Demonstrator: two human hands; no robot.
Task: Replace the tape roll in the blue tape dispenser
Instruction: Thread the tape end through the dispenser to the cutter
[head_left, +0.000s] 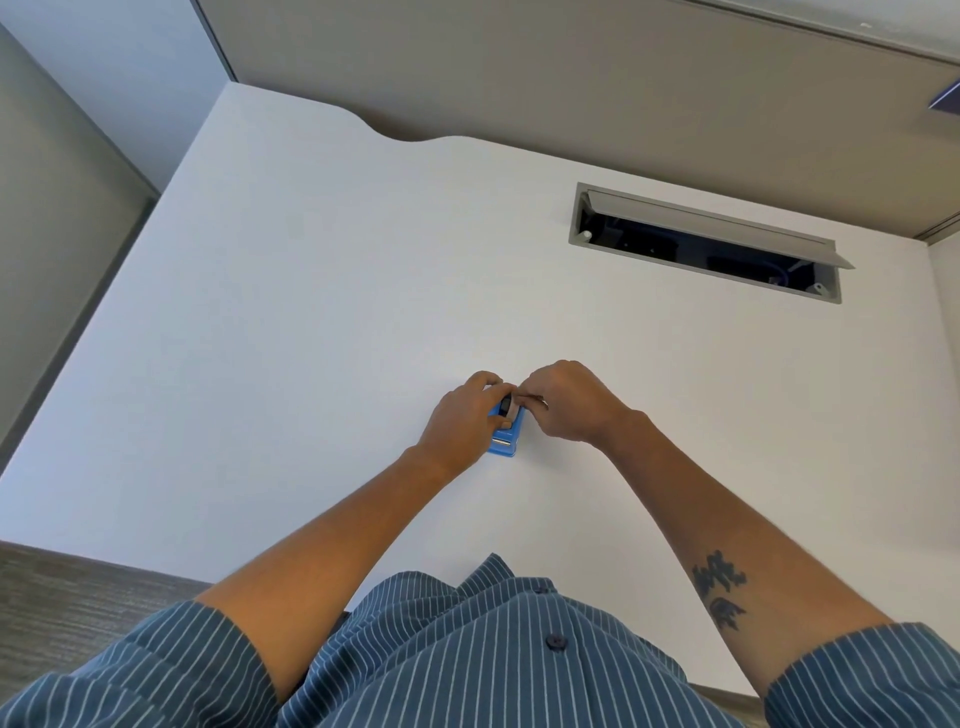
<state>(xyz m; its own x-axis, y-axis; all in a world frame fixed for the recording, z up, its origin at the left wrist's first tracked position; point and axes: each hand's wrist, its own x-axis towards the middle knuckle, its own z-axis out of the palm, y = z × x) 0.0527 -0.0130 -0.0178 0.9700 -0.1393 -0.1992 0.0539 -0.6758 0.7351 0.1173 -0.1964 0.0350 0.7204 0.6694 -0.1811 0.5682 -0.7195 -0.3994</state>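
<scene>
**Hands on dispenser, mid-worktop**

Dispenser (503, 441) sits on the white worktop (311, 322), roughly centre, near end with the metal cutter pointing toward the person. Blue body, mostly covered by both hands.

Left hand (462, 415) wraps the left side of the dispenser, fingers curled over the top, thumb side against the body: closed around it, holding it down on the worktop.

Right hand (566, 402) comes in from the right, fingertips pinched together at the top of the dispenser, touching the left hand's fingers. Something dark and a pale strip show between the two hands; can't tell if that's the roll or the hub, too small and half hidden.

Open cable tray (706, 241) is recessed in the worktop far right, flap lifted, well apart from the dispenser. Striped shirt (467, 649) fills the bottom edge.
</scene>
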